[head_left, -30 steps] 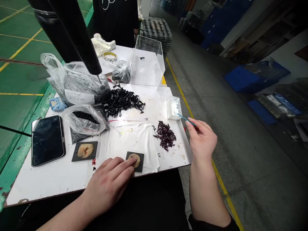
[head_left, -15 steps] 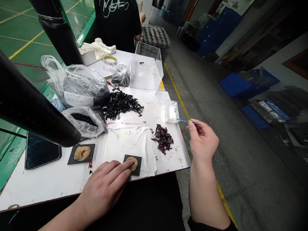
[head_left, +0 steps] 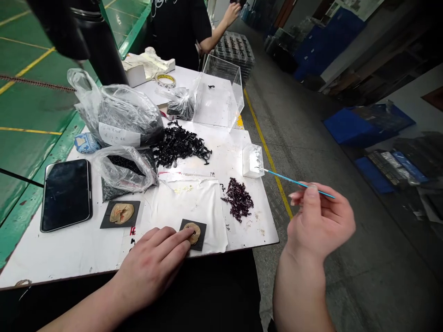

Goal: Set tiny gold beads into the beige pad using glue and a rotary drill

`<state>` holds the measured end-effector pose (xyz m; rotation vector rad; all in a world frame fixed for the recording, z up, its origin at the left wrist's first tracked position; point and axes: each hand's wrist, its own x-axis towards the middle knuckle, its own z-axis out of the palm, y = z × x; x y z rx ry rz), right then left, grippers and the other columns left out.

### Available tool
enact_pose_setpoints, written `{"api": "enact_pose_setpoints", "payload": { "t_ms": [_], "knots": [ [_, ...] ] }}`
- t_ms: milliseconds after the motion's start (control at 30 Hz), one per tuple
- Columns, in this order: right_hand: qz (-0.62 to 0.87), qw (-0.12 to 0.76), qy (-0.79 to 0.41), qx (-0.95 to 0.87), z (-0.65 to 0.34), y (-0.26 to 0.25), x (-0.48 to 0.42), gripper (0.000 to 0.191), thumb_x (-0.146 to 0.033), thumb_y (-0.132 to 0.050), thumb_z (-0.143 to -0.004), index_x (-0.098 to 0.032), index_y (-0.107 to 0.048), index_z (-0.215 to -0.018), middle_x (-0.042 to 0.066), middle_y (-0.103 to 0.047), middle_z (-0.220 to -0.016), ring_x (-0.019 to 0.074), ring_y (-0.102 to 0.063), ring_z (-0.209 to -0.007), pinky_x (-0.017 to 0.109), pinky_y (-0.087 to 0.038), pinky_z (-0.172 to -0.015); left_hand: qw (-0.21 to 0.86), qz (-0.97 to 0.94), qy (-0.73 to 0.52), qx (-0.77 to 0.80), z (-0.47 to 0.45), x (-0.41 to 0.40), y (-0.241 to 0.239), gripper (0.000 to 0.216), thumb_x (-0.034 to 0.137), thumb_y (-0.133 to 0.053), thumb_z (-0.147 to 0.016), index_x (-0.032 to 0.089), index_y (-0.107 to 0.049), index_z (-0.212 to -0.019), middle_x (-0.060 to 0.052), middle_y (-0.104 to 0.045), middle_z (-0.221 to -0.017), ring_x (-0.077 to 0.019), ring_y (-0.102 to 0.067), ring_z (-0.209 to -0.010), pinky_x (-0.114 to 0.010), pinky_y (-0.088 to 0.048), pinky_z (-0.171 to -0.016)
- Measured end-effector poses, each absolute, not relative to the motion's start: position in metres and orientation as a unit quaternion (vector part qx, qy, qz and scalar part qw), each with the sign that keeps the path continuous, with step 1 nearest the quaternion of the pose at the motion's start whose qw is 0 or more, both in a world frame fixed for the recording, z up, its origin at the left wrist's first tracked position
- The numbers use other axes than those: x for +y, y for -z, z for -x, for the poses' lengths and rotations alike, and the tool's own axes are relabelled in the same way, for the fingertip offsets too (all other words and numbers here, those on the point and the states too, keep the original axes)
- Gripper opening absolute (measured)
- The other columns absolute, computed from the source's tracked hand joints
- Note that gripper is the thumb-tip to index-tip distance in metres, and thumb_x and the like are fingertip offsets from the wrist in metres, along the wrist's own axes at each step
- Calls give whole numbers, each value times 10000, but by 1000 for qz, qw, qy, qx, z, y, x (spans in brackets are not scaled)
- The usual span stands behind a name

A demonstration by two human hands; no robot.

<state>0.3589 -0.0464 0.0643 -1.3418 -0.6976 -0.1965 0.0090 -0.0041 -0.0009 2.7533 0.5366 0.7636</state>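
My right hand (head_left: 320, 219), off the table's right edge, pinches a thin blue brush-like stick (head_left: 287, 178). The stick's pale tip is by the small clear box (head_left: 253, 161), which has white material inside. My left hand (head_left: 157, 258) rests at the table's front edge with its index finger stretched out. That fingertip touches a round tan putty-like pad (head_left: 195, 234) on a dark square plate (head_left: 200, 245). Small dark bits show on the pad by the finger. A second tan pad (head_left: 122, 213) lies on another dark plate (head_left: 104, 221) to the left.
Heaps of black parts (head_left: 182, 145) and dark purple parts (head_left: 238, 200) lie on the table, with gold bits (head_left: 183, 189) on white sheeting (head_left: 187, 210). Plastic bags (head_left: 121, 115), a phone (head_left: 66, 194), tape (head_left: 165, 81) and a clear bin (head_left: 218, 99) surround them. A person (head_left: 182, 32) is behind.
My right hand has moved right and toward me, drawing the blue stick back from the small box. My left hand keeps its place on the pad. The view has shifted slightly.
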Motion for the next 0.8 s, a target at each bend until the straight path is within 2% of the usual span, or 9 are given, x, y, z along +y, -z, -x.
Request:
{"api": "enact_pose_setpoints", "payload": {
  "t_ms": [167, 300, 467, 800],
  "knots": [
    [539, 738, -44, -402, -340, -69, -65, 53, -216, -871, -925, -220, -838, -967, 28, -821, -917, 148, -696, -619, 292, -515, -534, 119, -933, -273, 204, -9, -6, 0, 154, 115, -606, -1105, 157, -709, -1213, -95, -773, -1483, -229, -682, -1004, -395, -516, -855],
    [510, 707, -128, -474, -329, -61, -78, 97, -179, -899, -894, -221, -862, -973, 45, -825, -891, 174, -718, -653, 305, -549, -510, 103, -936, -263, 211, -9, -8, -1, 162, 176, -607, -1109, 166, -714, -1230, -89, -787, -1457, -224, -694, -999, -392, -523, -841],
    [549, 654, -171, -492, -311, -48, -88, 256, -91, -931, -830, -217, -853, -1040, 32, -847, -861, 215, -806, -729, 328, -662, -537, 85, -940, -247, 219, -8, -8, 0, 165, 224, -628, -1109, 187, -737, -1227, -90, -789, -1444, -204, -698, -1001, -369, -535, -870],
    [586, 620, -171, -493, -298, -43, -86, 214, -124, -934, -849, -208, -841, -1022, 36, -860, -904, 222, -842, -771, 319, -713, -550, 66, -945, -244, 209, -8, -7, 0, 195, 240, -572, -1132, 187, -748, -1196, -53, -780, -1485, -219, -667, -979, -390, -490, -816]
  ]
}}
